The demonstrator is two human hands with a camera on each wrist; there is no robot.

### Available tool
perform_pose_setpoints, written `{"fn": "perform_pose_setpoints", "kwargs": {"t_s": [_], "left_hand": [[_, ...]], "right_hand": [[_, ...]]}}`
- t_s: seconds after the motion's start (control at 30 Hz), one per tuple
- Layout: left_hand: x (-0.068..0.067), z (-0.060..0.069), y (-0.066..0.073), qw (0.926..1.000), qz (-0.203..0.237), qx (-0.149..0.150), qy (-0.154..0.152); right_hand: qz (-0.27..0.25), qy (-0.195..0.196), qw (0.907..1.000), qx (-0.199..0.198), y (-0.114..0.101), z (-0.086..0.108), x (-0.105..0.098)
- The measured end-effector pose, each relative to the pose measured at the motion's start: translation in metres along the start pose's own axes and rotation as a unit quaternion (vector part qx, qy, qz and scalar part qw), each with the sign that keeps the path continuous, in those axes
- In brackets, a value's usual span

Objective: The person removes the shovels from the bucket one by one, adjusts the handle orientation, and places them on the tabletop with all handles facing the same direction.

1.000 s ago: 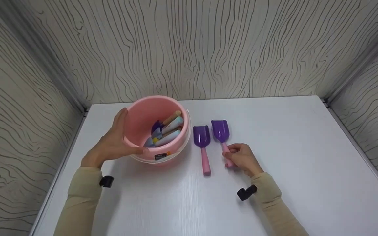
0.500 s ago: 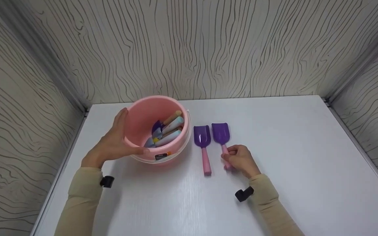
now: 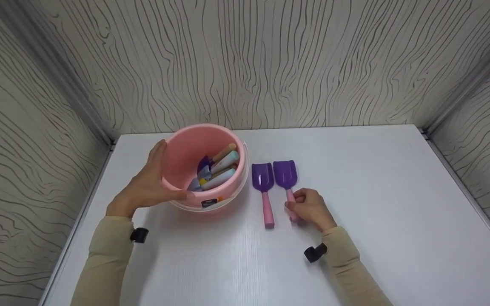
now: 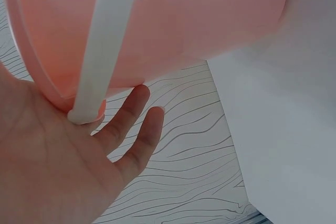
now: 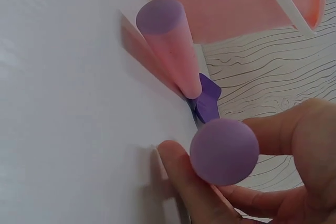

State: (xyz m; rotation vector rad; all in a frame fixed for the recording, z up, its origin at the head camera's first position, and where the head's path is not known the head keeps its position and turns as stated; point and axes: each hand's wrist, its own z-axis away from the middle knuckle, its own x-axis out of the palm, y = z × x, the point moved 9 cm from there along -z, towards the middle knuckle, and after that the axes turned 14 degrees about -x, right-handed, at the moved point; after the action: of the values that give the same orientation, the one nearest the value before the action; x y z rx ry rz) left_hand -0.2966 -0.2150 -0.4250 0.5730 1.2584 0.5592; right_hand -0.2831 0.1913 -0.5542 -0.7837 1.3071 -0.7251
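My left hand (image 3: pixel 145 182) holds the left side of a pink bucket (image 3: pixel 177 153), its thumb along the front rim and its fingers at the far side. Inside the bucket lie several small garden tools (image 3: pixel 219 168) with wooden and pale blue handles. My right hand (image 3: pixel 311 209) pinches the pink handle of a purple toy shovel (image 3: pixel 285 174); the handle's round end shows between thumb and fingers in the right wrist view. Left of it lies a matching toy shovel (image 3: pixel 263 177), nearly parallel, its scoop pointing away from me.
A white table (image 3: pixel 381 187) carries everything. Wood-grain panels (image 3: pixel 245 63) stand at the back and both sides. The bucket's white carrying handle (image 4: pixel 107 40) hangs against its outside.
My right hand has shifted slightly left and toward me with its shovel. That shovel has turned straighter and now lies closer in line with the other one. The left hand stays put.
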Motion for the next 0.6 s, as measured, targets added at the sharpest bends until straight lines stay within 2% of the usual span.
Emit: {"fn": "perform_pose_setpoints", "kwargs": {"t_s": [0.33,0.6], "left_hand": [[0.0007,-0.0010,-0.0003,0.9999,0.015,-0.006,-0.002],[0.0009,-0.0012,0.0027,0.9997,0.025,0.007,-0.002]], "right_hand": [[0.044,-0.009,0.9990,-0.003,-0.0024,0.0025,0.0001],[0.061,-0.014,0.9980,-0.012,-0.0028,0.0050,-0.0015]]}}
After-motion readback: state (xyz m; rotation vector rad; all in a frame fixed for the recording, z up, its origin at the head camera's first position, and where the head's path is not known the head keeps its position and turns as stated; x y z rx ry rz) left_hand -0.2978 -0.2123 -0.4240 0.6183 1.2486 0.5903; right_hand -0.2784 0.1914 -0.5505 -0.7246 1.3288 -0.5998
